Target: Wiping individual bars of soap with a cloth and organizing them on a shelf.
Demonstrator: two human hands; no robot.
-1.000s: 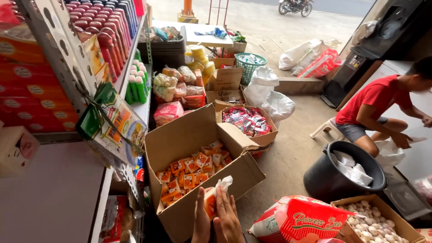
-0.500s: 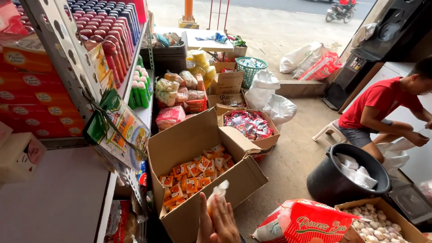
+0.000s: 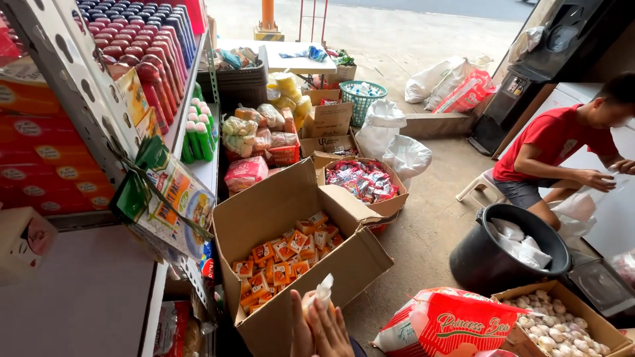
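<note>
Cardboard fills most of what I see below me: a big open box (image 3: 291, 244) with its flaps up, the bottom covered with small orange packets (image 3: 281, 261) lying every which way. At the lower edge of the view, just in front of that box's near wall, my hand (image 3: 324, 327) comes up with the fingers (image 3: 334, 324) held close together around a small packet (image 3: 322, 294), clear or whitish at its top. The packet stands nearly upright, its long axis running up and down with a slight lean to the right, its crimped end pointing up toward the box. Which of my hands this is I cannot tell, and I cannot make out a second one clearly.

To my right lies a red and white sack (image 3: 450, 324), and beside it a carton of garlic bulbs (image 3: 562, 317). Beyond those sits a black tub (image 3: 509, 254), where a person in a red shirt (image 3: 555, 142) crouches. A second box of red wrapped sweets (image 3: 360, 180) sits behind the first.
</note>
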